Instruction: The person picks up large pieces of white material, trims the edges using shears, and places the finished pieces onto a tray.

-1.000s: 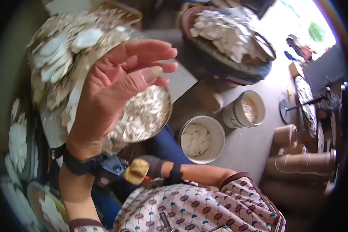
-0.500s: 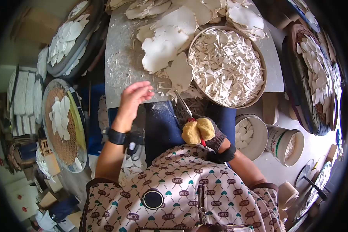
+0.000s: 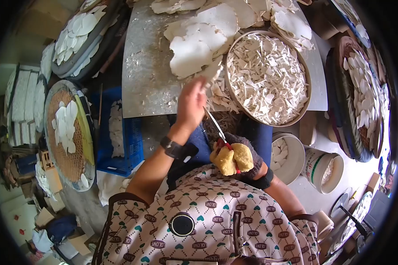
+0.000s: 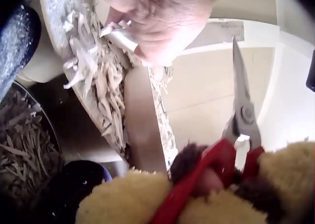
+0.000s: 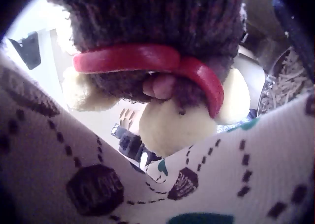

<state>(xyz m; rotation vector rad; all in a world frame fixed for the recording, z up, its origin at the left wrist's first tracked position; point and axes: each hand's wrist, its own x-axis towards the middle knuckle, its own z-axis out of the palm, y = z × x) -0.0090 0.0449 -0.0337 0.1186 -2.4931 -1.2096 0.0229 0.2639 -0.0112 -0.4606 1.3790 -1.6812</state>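
A white slice (image 3: 213, 71), thin, chalky and irregular in outline, is just over the front edge of the grey worktop (image 3: 146, 75), its rim blurred. The left hand (image 3: 191, 104) pinches it, fingers closed on its edge. Just below are red-handled scissors (image 3: 215, 125), their slim metal blades together; the right hand (image 3: 241, 152) has its fingers clamped round the handles. That hand wears a dark ribbed-knit glove (image 5: 147, 22) with spongy yellow foam pads (image 3: 227, 161).

Curled, papery offcuts (image 3: 221, 95) lie beside the slice, and larger, lobed, brown-edged sheets (image 3: 199, 48) overlap behind it. To the right, a round basin (image 3: 309, 86) brims with brittle white strips.

Half a second ago the left hand was left of the slice, fingers free; now it is on the slice, which has shifted and uncovered more offcuts.

The patterned top (image 3: 199, 221) repeats "LOLOVE" among teal hearts. A white bucket (image 3: 311, 165) carries a green band and red lettering too small to read.
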